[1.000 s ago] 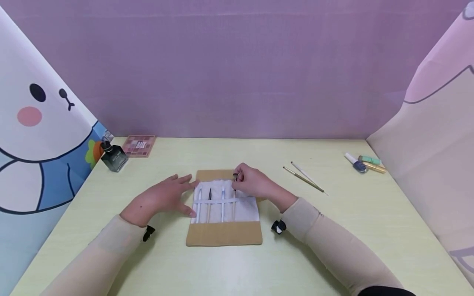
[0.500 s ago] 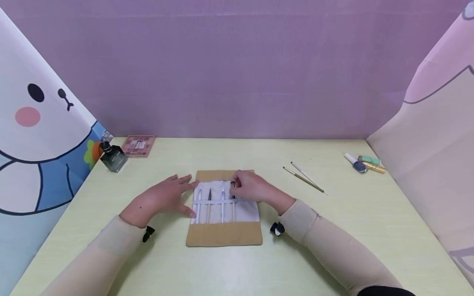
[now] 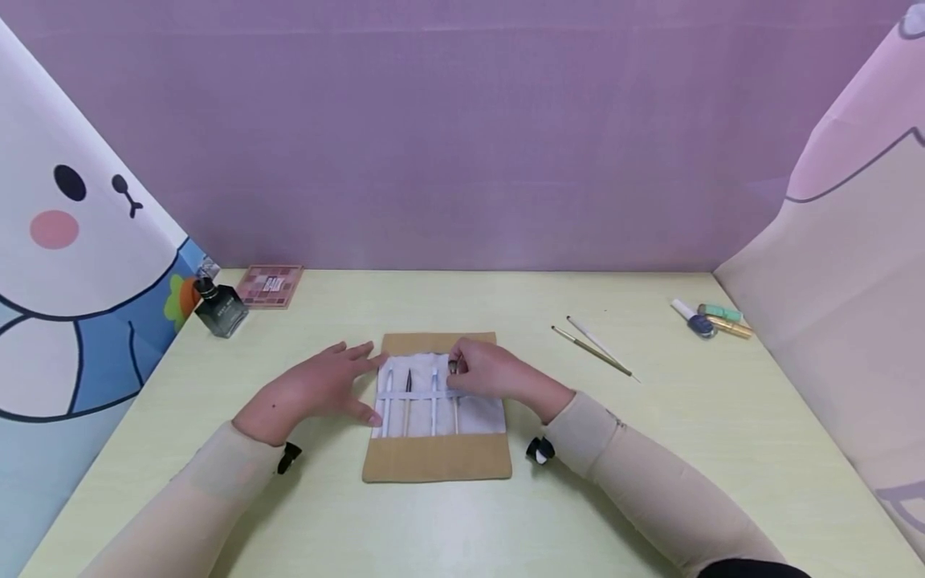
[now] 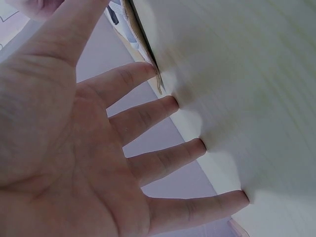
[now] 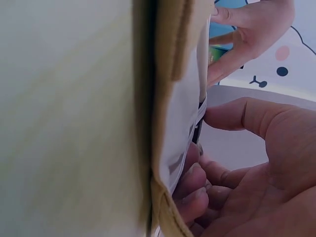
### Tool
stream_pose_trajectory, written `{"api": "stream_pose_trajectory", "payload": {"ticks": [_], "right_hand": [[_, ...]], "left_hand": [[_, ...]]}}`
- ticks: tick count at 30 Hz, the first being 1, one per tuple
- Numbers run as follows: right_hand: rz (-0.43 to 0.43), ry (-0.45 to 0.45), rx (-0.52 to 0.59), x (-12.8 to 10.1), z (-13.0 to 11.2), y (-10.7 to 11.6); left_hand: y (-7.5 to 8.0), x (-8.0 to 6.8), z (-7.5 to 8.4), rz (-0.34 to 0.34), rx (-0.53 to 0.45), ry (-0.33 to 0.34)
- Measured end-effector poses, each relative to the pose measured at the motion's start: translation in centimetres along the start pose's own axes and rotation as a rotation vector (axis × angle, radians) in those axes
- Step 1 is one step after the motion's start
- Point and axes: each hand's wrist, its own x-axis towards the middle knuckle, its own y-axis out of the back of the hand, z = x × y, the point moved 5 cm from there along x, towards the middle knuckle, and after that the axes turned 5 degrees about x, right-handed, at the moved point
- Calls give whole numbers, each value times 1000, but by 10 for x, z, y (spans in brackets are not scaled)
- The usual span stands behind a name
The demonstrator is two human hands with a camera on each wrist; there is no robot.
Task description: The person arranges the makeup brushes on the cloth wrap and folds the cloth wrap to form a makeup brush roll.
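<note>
1. Head view: my right hand [image 3: 486, 371] pinches the top of the fourth brush [image 3: 455, 393], the rightmost one under the white strap of the brush roll [image 3: 437, 461] at the middle of the table [image 3: 462, 522].
2. My left hand [image 3: 318, 388] lies flat with straight, spread fingers, fingertips on the table at the roll's left edge.
3. Three other brushes [image 3: 409, 391] sit in the roll to the left.
4. Two loose brushes [image 3: 594, 347] lie well apart on the right.
5. A dark bottle [image 3: 220, 307] and a palette [image 3: 271, 285] stand far left.
</note>
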Motion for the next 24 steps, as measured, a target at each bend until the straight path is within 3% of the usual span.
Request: {"api": "stream_pose_trajectory", "payload": {"ticks": [6, 17, 24], "right_hand": [[16, -19, -5, -2, 5, 11], [136, -43, 24, -20, 22, 74], [226, -92, 43, -30, 49, 106]], "left_hand": [[-1, -1, 0, -4, 2, 5], [1, -1, 1, 3, 13, -2], [0, 0, 1, 13, 10, -4]]}}
